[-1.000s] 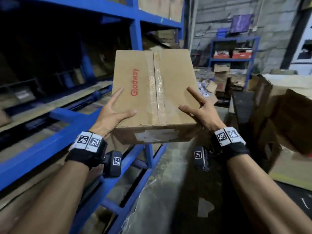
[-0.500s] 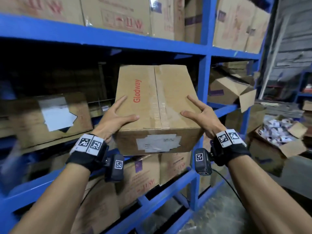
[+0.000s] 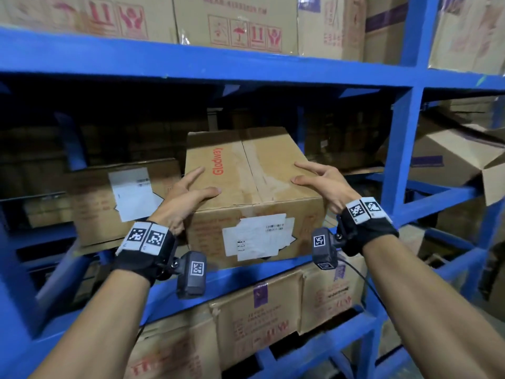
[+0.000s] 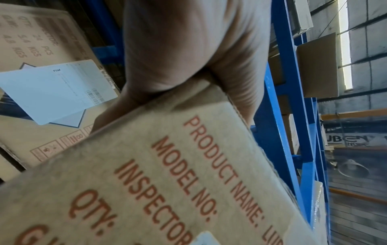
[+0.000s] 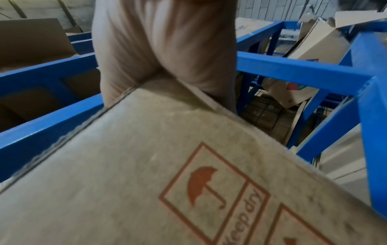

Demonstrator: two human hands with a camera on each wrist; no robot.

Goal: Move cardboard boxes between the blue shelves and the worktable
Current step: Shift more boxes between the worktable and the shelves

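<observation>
A brown cardboard box (image 3: 254, 187) printed "Glodway", taped along its top, sits with its near bottom edge at the front beam (image 3: 246, 276) of the blue shelf's middle level. My left hand (image 3: 185, 198) grips its near left top corner, thumb on the top and fingers down the side. At the near right corner my right hand (image 3: 322, 181) holds it the same way. In the left wrist view my left hand (image 4: 178, 49) wraps over the box (image 4: 167, 182) edge. The right wrist view shows my right hand (image 5: 163, 41) doing likewise on the box (image 5: 167, 165).
A box with a white label (image 3: 123, 198) stands just left on the same level. A blue upright post (image 3: 401, 149) rises to the right, an open box (image 3: 451, 162) beyond it. More boxes fill the level above (image 3: 235, 23) and the level below (image 3: 259, 318).
The view has swung from the aisle to face the shelf. Both hands have carried the box forward into the middle level, beside the labelled box.
</observation>
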